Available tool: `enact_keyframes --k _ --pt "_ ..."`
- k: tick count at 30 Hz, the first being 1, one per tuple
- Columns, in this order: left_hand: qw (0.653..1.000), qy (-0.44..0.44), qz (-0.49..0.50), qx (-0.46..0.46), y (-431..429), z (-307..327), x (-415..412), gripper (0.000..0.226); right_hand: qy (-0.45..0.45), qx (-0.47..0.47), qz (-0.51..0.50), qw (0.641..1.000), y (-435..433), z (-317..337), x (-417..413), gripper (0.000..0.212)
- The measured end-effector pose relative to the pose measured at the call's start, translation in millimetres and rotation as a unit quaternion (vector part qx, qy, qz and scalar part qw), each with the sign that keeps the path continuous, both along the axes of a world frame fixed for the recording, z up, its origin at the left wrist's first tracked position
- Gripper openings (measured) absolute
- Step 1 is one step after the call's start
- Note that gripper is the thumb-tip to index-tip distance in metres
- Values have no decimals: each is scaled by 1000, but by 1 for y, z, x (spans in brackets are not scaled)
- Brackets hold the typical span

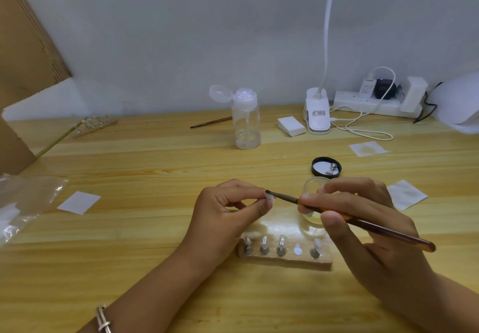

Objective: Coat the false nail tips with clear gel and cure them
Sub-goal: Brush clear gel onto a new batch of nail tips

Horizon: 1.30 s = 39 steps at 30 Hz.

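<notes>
Pale wooden holder block (285, 258), nearest on bench (155, 229): bearing four tips (264, 242), one seat vacant. Left grip (228, 208) pinching clear false nail tip (269, 198); right grip (363, 218) clamping brown-handled brush (388, 233), bristles touching tip. Coating proceeding; next, probably reseating tip, curing.

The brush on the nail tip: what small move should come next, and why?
Probably draw the brush along the nail tip in one stroke, to coat it. Its bristles touch the tip, which the left hand pinches, while the right hand grips the handle. One spot on the wooden holder stands empty.
</notes>
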<state>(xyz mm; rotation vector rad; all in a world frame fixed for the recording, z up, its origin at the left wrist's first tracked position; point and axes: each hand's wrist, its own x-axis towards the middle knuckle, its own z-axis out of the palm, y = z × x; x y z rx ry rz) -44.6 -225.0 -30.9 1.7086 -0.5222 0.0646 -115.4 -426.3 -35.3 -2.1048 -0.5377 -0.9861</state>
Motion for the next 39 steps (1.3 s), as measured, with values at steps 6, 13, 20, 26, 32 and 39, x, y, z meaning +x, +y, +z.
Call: enact_keyframes --k 6,13,20,26,32,39 --pt "1000 9 4 1 0 1 -1 10 0 -7 1 1000 0 1 0 33" --pt "1000 14 15 0 0 1 0 14 -4 -3 0 1000 0 0 -1 34" --pt "1000 13 15 12 1 1 1 10 -10 0 -2 1000 0 1 0 36" --pt "999 23 35 -10 2 3 -1 12 -14 10 -5 1000 -2 1 -2 38" --pt "998 34 46 6 2 5 -3 18 -21 -1 -3 1000 -2 2 -1 31" --pt "999 26 42 11 2 5 -3 15 -13 -14 4 1000 -1 0 1 30"
